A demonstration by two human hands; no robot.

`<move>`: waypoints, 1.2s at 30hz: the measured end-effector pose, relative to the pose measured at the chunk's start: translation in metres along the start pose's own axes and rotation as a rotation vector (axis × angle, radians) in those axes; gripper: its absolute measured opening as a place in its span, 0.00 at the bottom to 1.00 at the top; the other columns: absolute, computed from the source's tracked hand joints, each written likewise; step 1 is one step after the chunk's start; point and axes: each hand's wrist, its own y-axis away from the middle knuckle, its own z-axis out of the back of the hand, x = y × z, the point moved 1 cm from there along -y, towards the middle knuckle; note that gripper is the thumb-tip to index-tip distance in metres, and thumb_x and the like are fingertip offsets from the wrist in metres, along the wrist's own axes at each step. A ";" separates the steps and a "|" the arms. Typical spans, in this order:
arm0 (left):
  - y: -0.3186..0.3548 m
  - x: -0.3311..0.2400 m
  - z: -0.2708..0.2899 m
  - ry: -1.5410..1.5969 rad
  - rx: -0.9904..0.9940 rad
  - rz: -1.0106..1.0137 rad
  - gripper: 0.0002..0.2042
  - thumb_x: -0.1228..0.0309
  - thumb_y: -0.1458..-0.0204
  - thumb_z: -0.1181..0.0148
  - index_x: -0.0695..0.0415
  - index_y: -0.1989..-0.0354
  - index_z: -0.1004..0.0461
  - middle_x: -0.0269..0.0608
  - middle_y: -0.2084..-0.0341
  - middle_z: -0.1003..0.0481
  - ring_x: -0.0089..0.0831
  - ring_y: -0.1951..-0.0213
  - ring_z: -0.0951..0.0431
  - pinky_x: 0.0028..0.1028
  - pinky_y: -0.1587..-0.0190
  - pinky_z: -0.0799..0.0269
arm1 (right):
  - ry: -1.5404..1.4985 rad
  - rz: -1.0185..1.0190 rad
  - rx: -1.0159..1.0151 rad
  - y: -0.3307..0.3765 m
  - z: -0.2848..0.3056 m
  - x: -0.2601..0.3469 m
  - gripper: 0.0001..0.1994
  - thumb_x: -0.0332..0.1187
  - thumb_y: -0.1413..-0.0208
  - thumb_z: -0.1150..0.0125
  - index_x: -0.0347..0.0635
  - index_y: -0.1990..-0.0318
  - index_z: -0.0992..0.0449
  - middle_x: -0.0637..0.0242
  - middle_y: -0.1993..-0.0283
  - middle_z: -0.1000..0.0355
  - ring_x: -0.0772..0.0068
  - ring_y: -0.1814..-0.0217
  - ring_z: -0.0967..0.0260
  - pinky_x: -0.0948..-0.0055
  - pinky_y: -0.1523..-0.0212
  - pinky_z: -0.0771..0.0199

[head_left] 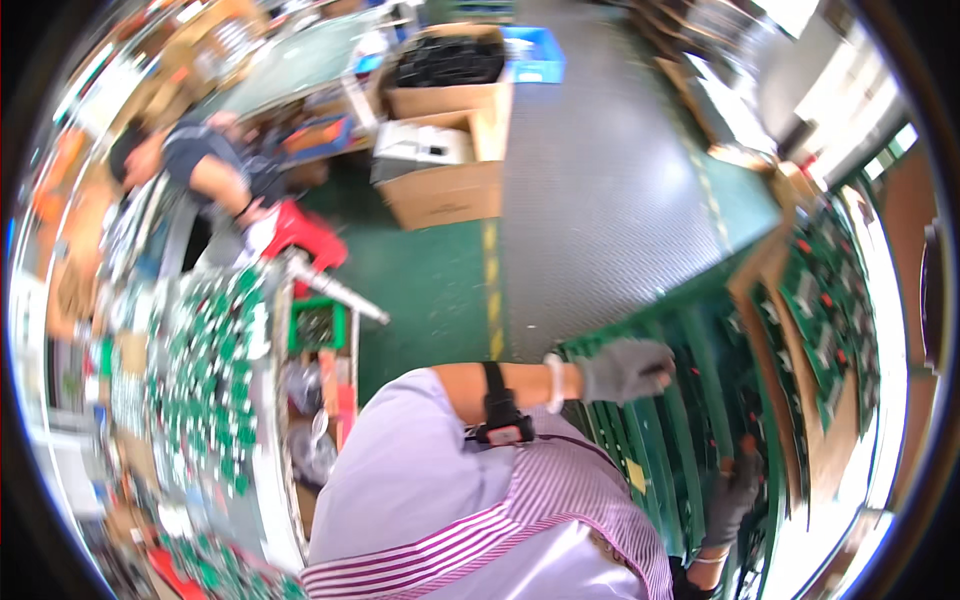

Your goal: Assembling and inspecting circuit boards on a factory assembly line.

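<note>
My left hand (pixel 626 371), in a grey glove with bare fingertips, is over the near left edge of a green rack (pixel 620 325). Its fingers are curled in; what they hold, if anything, is hidden. My right hand (pixel 735 495), gloved the same way, is lower right over the rack, fingers stretched and slightly apart. Nothing is visible between them. Long green strips (pixel 655 440) stand in rows under both hands, with a small yellow tag (pixel 636 475) among them. Green circuit boards (pixel 820 310) lean upright beside brown cardboard sheets (pixel 790 400) to the right.
On the left stands a bench with many small green boards (pixel 210 380); a green bin (pixel 318 325) is beside it. Another person (pixel 210 165) works there by a red item (pixel 305 235). Open cartons (pixel 445 190) and a blue crate (pixel 535 55) are ahead, beside a grey walkway (pixel 600 180).
</note>
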 end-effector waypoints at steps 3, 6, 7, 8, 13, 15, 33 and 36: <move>0.018 0.018 -0.011 0.069 0.011 -0.005 0.11 0.67 0.50 0.45 0.60 0.62 0.31 0.41 0.72 0.27 0.32 0.69 0.25 0.27 0.65 0.30 | 0.083 -0.337 0.108 -0.027 -0.009 0.005 0.19 0.34 0.46 0.49 0.35 0.48 0.34 0.47 0.56 0.32 0.49 0.60 0.33 0.60 0.63 0.33; 0.026 0.036 -0.017 0.077 -0.038 0.019 0.11 0.67 0.49 0.44 0.61 0.62 0.31 0.41 0.72 0.27 0.30 0.69 0.25 0.26 0.64 0.31 | 0.266 -0.175 0.192 -0.045 -0.038 -0.053 0.23 0.39 0.43 0.53 0.38 0.42 0.42 0.48 0.44 0.38 0.51 0.48 0.36 0.60 0.49 0.38; 0.029 0.035 -0.014 0.056 -0.029 0.056 0.12 0.67 0.49 0.44 0.62 0.62 0.32 0.41 0.72 0.27 0.30 0.69 0.26 0.27 0.64 0.31 | 0.303 -0.191 0.299 -0.052 -0.041 -0.050 0.23 0.40 0.42 0.53 0.37 0.42 0.41 0.48 0.44 0.39 0.50 0.46 0.38 0.60 0.46 0.40; 0.034 0.035 -0.011 0.037 -0.018 0.093 0.12 0.67 0.49 0.45 0.62 0.62 0.32 0.41 0.73 0.27 0.29 0.69 0.26 0.27 0.64 0.31 | 0.392 0.119 0.054 -0.054 -0.040 -0.029 0.18 0.37 0.44 0.50 0.33 0.51 0.34 0.46 0.53 0.33 0.48 0.51 0.35 0.60 0.50 0.38; 0.058 0.056 -0.004 0.044 -0.095 0.041 0.11 0.67 0.49 0.46 0.61 0.61 0.31 0.41 0.72 0.27 0.29 0.68 0.27 0.27 0.63 0.32 | -0.261 -0.348 0.290 -0.078 -0.054 -0.070 0.19 0.32 0.48 0.47 0.33 0.49 0.35 0.52 0.53 0.32 0.59 0.52 0.35 0.66 0.49 0.39; 0.067 0.049 0.005 0.069 -0.095 0.209 0.12 0.66 0.48 0.46 0.61 0.60 0.31 0.42 0.71 0.27 0.30 0.67 0.27 0.27 0.62 0.32 | -0.335 -0.422 0.310 -0.077 -0.055 -0.076 0.21 0.30 0.50 0.46 0.35 0.48 0.36 0.57 0.53 0.32 0.66 0.52 0.36 0.68 0.49 0.40; 0.046 0.033 -0.019 0.151 0.045 0.112 0.12 0.67 0.50 0.46 0.61 0.62 0.30 0.39 0.72 0.26 0.27 0.68 0.27 0.26 0.62 0.31 | 0.213 0.084 0.291 -0.034 -0.019 -0.011 0.25 0.37 0.62 0.33 0.38 0.56 0.34 0.54 0.61 0.36 0.53 0.62 0.34 0.61 0.64 0.33; 0.034 0.016 -0.025 0.163 0.198 0.175 0.14 0.64 0.48 0.49 0.60 0.59 0.30 0.38 0.71 0.27 0.25 0.68 0.28 0.26 0.64 0.31 | 0.232 0.411 0.070 -0.027 -0.015 0.047 0.27 0.37 0.66 0.30 0.39 0.58 0.36 0.60 0.66 0.37 0.56 0.66 0.35 0.63 0.68 0.35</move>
